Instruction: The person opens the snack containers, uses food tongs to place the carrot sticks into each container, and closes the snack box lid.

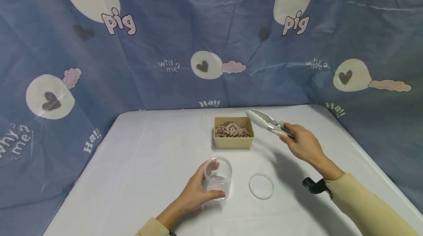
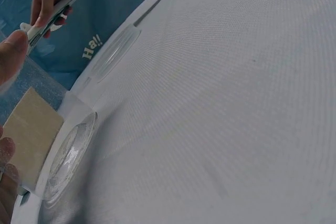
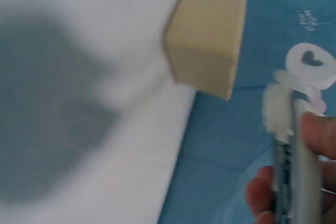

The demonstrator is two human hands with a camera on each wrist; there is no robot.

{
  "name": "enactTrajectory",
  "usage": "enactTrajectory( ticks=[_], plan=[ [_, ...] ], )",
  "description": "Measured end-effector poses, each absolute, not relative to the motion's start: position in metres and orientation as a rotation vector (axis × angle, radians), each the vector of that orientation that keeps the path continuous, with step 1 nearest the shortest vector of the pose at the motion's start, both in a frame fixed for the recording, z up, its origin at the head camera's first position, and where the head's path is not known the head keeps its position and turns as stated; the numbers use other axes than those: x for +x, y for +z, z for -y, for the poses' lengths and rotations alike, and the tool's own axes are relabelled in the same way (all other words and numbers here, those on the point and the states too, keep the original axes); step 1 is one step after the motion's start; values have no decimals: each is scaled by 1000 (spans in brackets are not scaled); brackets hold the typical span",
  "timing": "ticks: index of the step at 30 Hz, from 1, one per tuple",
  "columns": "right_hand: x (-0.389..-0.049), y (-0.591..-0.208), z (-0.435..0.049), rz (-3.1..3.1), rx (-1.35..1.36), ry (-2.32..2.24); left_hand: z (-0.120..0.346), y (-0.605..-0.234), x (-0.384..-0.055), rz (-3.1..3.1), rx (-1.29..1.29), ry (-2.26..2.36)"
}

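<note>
Tongs [image 1: 259, 120] gripped by right hand [image 1: 304, 145]; box [image 1: 232, 143] of strips [image 1: 231, 129] left of that grip. Jar [image 1: 218, 179] held in left hand [image 1: 196, 193]; could be tipped if struck by tongs.

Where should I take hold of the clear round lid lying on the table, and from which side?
The clear lid is probably best pinched at opposite edges of its rim, coming down from above and the right: it is round, thin and lies flat, while the jar stands to its left.
</note>
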State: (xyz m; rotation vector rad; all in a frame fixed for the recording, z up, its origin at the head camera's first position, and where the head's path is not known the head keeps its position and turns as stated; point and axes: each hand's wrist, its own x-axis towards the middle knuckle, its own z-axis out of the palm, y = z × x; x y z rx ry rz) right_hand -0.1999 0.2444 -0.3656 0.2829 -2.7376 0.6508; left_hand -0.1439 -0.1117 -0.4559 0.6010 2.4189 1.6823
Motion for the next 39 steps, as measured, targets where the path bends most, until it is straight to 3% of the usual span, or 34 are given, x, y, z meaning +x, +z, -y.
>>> enactTrajectory(
  ticks=[23, 39],
  plan=[
    [-235, -316, -196, 3103, 526, 191, 109, -454, -143, -2433, 588, 1679],
    [-264, -312, -182, 3297, 636, 124, 109, -456, -144, -2450, 592, 1662]
  ],
)
